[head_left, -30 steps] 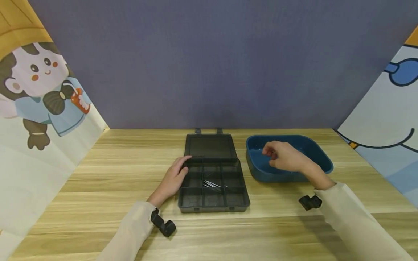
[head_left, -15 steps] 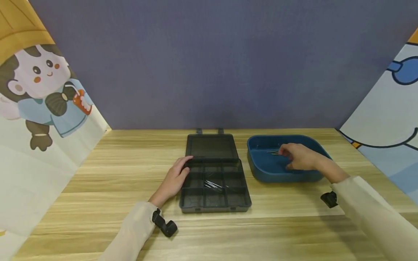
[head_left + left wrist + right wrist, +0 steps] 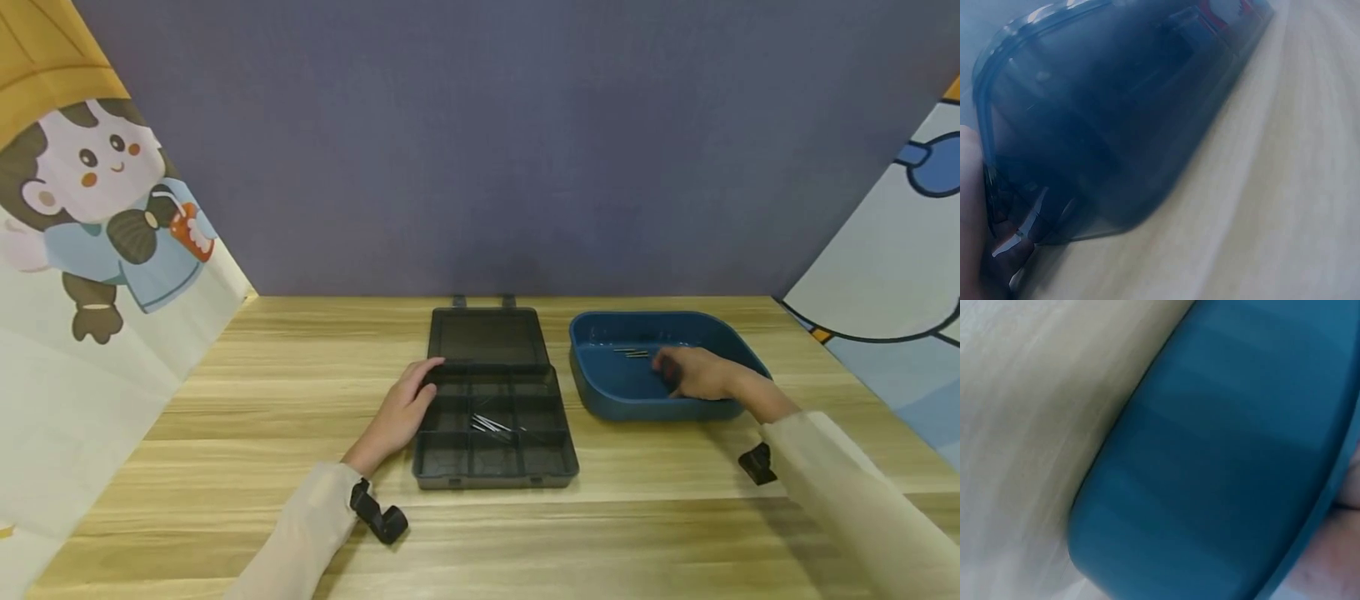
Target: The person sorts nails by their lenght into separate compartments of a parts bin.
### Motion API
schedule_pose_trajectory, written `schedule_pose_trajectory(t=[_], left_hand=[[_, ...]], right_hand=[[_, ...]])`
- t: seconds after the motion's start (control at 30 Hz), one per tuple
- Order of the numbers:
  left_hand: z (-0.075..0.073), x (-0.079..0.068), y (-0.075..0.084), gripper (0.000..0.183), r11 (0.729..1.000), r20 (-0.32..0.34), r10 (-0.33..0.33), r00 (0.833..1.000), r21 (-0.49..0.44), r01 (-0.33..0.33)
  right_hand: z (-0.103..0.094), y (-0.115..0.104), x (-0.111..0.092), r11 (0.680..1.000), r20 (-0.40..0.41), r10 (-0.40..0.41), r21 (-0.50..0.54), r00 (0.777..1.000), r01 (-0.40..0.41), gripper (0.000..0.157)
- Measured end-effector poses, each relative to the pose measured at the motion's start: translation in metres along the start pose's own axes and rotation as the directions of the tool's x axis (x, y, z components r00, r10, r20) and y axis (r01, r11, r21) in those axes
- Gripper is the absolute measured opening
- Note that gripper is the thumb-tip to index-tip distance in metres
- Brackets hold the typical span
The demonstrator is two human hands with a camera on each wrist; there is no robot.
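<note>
Right hand [image 3: 699, 373] lowered into one tray [image 3: 637, 409]; left hand [image 3: 400, 414] touches one box [image 3: 495, 482].

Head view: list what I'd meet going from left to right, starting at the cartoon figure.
Cartoon figure → left hand → silvery rods in the dark divided box → thin rods in the blue bin → right hand.
</note>
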State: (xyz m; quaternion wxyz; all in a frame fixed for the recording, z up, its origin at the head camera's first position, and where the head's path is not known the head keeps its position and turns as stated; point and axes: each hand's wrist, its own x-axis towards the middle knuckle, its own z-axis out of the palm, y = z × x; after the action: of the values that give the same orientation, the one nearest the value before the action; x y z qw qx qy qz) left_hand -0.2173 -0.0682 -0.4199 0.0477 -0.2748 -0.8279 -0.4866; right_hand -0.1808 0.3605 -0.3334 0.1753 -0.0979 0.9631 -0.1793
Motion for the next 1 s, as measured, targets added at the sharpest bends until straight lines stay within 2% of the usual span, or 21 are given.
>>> schedule_pose_trajectory(t=[0.13,0.2,0.37,0.63,0.83,1.0], left_hand=[[0.000,0.000,0.000,0.040,1.000,-0.002,-0.005,1.000,0.004,0.005],[0.000,0.001,0.000,0.040,1.000,0.000,-0.007,1.000,0.005,0.007],[0.000,0.001,0.001,0.041,1.000,0.007,-0.015,1.000,0.001,0.015],[0.001,0.001,0.002,0.041,1.000,0.011,-0.026,1.000,0.001,0.026],[0.000,0.000,0.002,0.041,1.000,0.001,-0.026,1.000,0.005,0.026],[0.000,0.000,0.001,0.041,1.000,0.004,-0.023,1.000,0.003,0.023]], right_hand=[[0.001,0.002,0.002,0.998,0.055,0.007,0.063,0.998,-0.011,0.025],[0.000,0.002,0.003,0.996,0.089,0.017,0.088,0.996,-0.024,0.027],[-0.003,0.005,0.003,0.997,0.125,0.027,0.064,0.992,-0.035,0.029],[-0.005,0.016,0.002,0.996,0.085,0.054,-0.077,0.995,-0.048,0.022],[-0.004,0.022,0.003,0.994,0.052,0.069,-0.091,0.996,-0.064,0.022],[-0.003,0.022,0.005,0.994,0.018,0.033,-0.109,0.999,-0.031,0.019]])
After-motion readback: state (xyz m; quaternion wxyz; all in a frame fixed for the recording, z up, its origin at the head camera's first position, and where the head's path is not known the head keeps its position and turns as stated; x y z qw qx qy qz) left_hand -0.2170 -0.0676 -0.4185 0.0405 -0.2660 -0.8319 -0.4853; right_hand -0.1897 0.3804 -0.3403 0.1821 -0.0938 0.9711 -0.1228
